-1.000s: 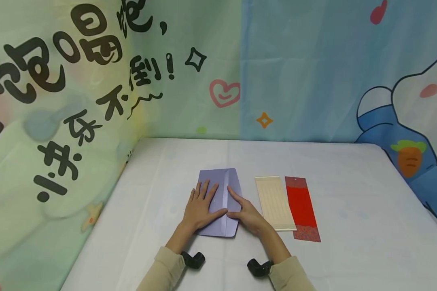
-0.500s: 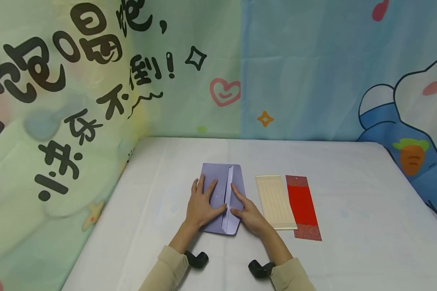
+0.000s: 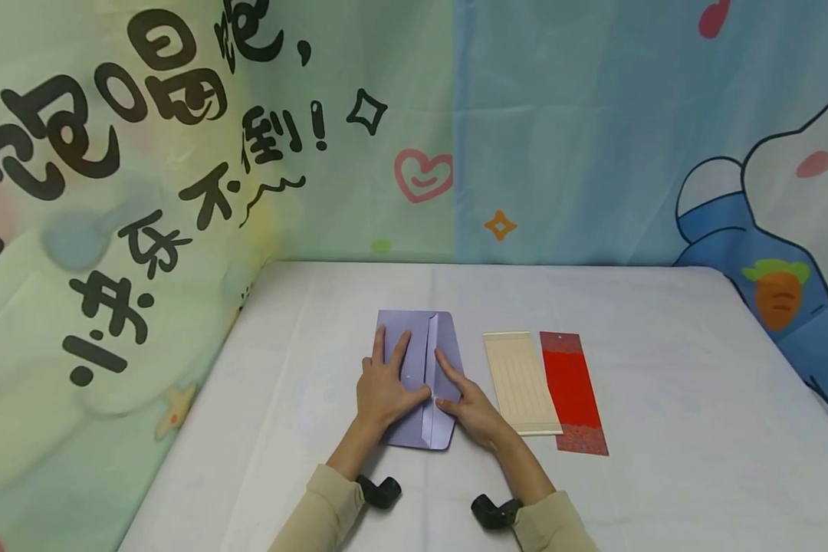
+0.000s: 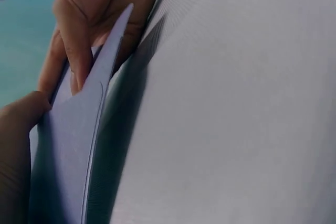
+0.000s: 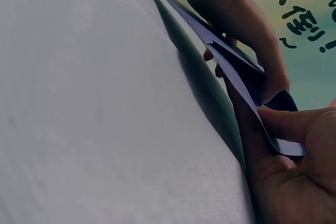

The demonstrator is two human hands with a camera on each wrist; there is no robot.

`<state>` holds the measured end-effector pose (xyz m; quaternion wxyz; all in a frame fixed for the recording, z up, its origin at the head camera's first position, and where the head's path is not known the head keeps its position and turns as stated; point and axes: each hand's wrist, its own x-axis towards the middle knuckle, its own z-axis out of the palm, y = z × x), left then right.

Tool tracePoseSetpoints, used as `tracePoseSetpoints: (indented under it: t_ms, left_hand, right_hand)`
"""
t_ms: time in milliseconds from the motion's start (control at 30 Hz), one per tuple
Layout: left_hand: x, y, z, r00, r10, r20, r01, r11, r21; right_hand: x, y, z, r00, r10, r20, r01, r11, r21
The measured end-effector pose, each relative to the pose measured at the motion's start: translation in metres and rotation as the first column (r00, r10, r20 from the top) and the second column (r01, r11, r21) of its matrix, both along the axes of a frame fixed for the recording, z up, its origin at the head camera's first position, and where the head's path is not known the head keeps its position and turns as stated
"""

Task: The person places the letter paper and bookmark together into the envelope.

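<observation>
A purple folded card (image 3: pixel 417 330), envelope-like with a lengthwise opening, lies on the white table in the head view. My left hand (image 3: pixel 384 389) rests on its left panel, two fingers spread straight and the thumb at the opening. On the other side my right hand (image 3: pixel 472 402) pinches the right panel: the thumb (image 5: pixel 286 121) reaches into the fold and fingers lie behind it. In the right wrist view the left hand (image 5: pixel 239 17) is beyond the gaping fold. The left wrist view shows the card's raised edge (image 4: pixel 100 98) over a dark shadow, the right hand (image 4: pixel 100 3) behind.
To the right of the card lie a beige panel with vertical lines (image 3: pixel 520 383) and a red strip with patterned ends (image 3: pixel 573 387), the panel overlapping it. A printed curtain (image 3: pixel 359 192) borders the table's (image 3: pixel 669 399) left and back edges.
The card has opened along its lengthwise slit and moved slightly away from me. My left hand has shifted right, with fewer fingers showing on top. The right hand stays at the right panel.
</observation>
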<state>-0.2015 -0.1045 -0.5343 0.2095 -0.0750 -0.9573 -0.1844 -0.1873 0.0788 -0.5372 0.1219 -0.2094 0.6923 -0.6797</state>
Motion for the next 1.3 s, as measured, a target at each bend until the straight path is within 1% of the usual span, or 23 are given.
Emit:
tracePoseSetpoints:
  t_ms: [100, 233, 333, 400, 467, 533, 567, 600, 633, 667, 700, 767, 800, 867, 900, 933, 967, 1033, 1067, 1100, 1167, 1267, 1300]
  left_hand:
    - [0.0, 0.001, -0.002, 1.0, 0.005, 0.024, -0.006, 1.0, 0.028]
    - [0.0, 0.001, -0.004, 0.999, 0.017, 0.03, -0.019, 0.999, 0.042]
    - [0.0, 0.001, -0.005, 0.999, 0.024, 0.038, -0.026, 0.999, 0.046]
    - [0.0, 0.002, -0.005, 0.998, 0.031, 0.048, -0.033, 0.999, 0.041]
    - [-0.001, 0.002, -0.006, 0.997, 0.037, 0.062, -0.04, 0.999, 0.037]
    - [-0.001, 0.002, -0.006, 0.996, 0.043, 0.077, -0.046, 0.998, 0.037]
    - [-0.001, 0.002, -0.006, 0.995, 0.046, 0.087, -0.049, 0.998, 0.039]
    - [-0.002, 0.002, -0.005, 0.994, 0.048, 0.096, -0.052, 0.998, 0.039]
    - [-0.002, 0.002, -0.005, 0.993, 0.053, 0.103, -0.057, 0.998, 0.036]
    - [-0.002, 0.002, -0.005, 0.992, 0.058, 0.11, -0.062, 0.998, 0.033]
    - [-0.002, 0.002, -0.004, 0.991, 0.062, 0.115, -0.066, 0.997, 0.03]
    - [-0.003, 0.001, -0.003, 0.99, 0.073, 0.123, -0.076, 0.997, 0.019]
    - [-0.003, 0.0, -0.002, 0.989, 0.078, 0.124, -0.08, 0.997, 0.011]
    - [-0.003, -0.001, -0.002, 0.988, 0.085, 0.126, -0.085, 0.996, -0.002]
    - [-0.003, -0.001, -0.001, 0.988, 0.085, 0.127, -0.085, 0.996, -0.007]
    - [-0.003, -0.001, -0.001, 0.988, 0.084, 0.128, -0.084, 0.996, -0.01]
    - [-0.003, -0.001, -0.002, 0.989, 0.08, 0.128, -0.08, 0.997, -0.008]
    - [-0.002, -0.001, -0.002, 0.989, 0.071, 0.129, -0.071, 0.997, -0.006]
    - [-0.002, -0.001, -0.002, 0.989, 0.066, 0.129, -0.067, 0.998, 0.001]
    - [-0.001, 0.0, -0.002, 0.989, 0.064, 0.132, -0.065, 0.998, 0.002]
    - [-0.001, 0.0, -0.002, 0.989, 0.064, 0.131, -0.066, 0.998, 0.007]
    - [-0.001, 0.0, -0.002, 0.989, 0.075, 0.128, -0.076, 0.997, 0.0]
    - [-0.001, 0.001, -0.002, 0.989, 0.078, 0.128, -0.078, 0.997, -0.003]
  right_hand:
    - [0.0, -0.001, 0.001, 1.0, -0.018, -0.007, 0.019, 0.999, 0.043]
    - [0.001, -0.003, 0.004, 1.0, -0.031, 0.005, 0.03, 0.996, 0.089]
    - [0.002, -0.003, 0.006, 0.999, -0.038, 0.024, 0.036, 0.995, 0.097]
    - [0.002, -0.003, 0.006, 0.998, -0.036, 0.055, 0.031, 0.996, 0.082]
    - [0.003, -0.001, 0.008, 0.996, -0.058, 0.072, 0.052, 0.996, 0.077]
    - [0.004, 0.004, 0.01, 0.991, -0.129, 0.023, 0.126, 0.987, 0.105]
    - [0.004, 0.007, 0.011, 0.985, -0.169, -0.015, 0.17, 0.979, 0.113]
    - [0.004, 0.011, 0.013, 0.973, -0.221, -0.071, 0.228, 0.964, 0.134]
    - [0.004, 0.017, 0.015, 0.954, -0.27, -0.13, 0.289, 0.945, 0.155]
    - [0.004, 0.023, 0.015, 0.927, -0.311, -0.209, 0.351, 0.918, 0.188]
    - [0.003, 0.03, 0.016, 0.892, -0.346, -0.291, 0.416, 0.881, 0.227]
    - [0.002, 0.044, 0.017, 0.835, -0.339, -0.433, 0.494, 0.81, 0.316]
    - [0.001, 0.051, 0.017, 0.807, -0.319, -0.496, 0.53, 0.762, 0.373]
    - [0.0, 0.064, 0.015, 0.763, -0.243, -0.599, 0.589, 0.644, 0.488]
    - [0.001, 0.069, 0.014, 0.756, -0.196, -0.624, 0.599, 0.593, 0.539]
    - [0.002, 0.073, 0.012, 0.756, -0.151, -0.637, 0.602, 0.542, 0.587]
    - [0.003, 0.076, 0.01, 0.765, -0.119, -0.633, 0.596, 0.503, 0.626]
    - [0.006, 0.081, 0.005, 0.793, -0.086, -0.603, 0.574, 0.44, 0.691]
    - [0.007, 0.082, 0.003, 0.803, -0.078, -0.591, 0.564, 0.42, 0.711]
    - [0.008, 0.082, 0.001, 0.812, -0.077, -0.579, 0.555, 0.409, 0.724]
    - [0.009, 0.08, -0.002, 0.82, -0.089, -0.565, 0.548, 0.406, 0.732]
    - [0.01, 0.072, -0.004, 0.813, -0.096, -0.574, 0.558, 0.407, 0.723]
    - [0.01, 0.068, -0.003, 0.812, -0.102, -0.574, 0.559, 0.413, 0.718]
